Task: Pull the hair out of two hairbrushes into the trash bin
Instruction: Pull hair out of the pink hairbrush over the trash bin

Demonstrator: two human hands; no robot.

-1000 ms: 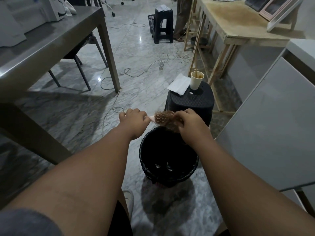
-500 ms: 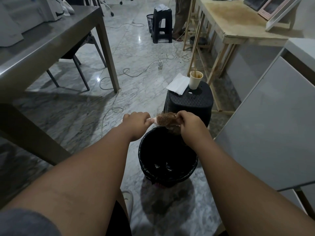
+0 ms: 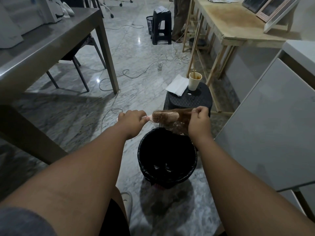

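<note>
Right hand (image 3: 199,124) pulled hair (image 3: 181,124) rightward off hairbrush (image 3: 164,116) — above trash bin (image 3: 167,174).

Two hands (image 3: 132,120) (image 3: 199,124), one hairbrush (image 3: 164,116), one hair clump (image 3: 180,124), two bins (image 3: 170,181) (image 3: 149,23), two stools (image 3: 190,99) (image 3: 162,29), one cup (image 3: 194,82).

A single wide-angle camera rides on the person's head, facing forward and tilted down along both bare forearms, which enter from the bottom corners. The left hand (image 3: 132,119) and right hand (image 3: 199,122) meet at the hairbrush (image 3: 164,116) and its hair (image 3: 180,122) near mid-frame, at the end of outstretched arms, just above the trash bin (image 3: 140,155). Beyond, the marble floor (image 3: 136,53) recedes toward the top edge, with a steel table (image 3: 51,40) at left and a white cabinet (image 3: 272,125) at right, both bowed by the lens.
</note>
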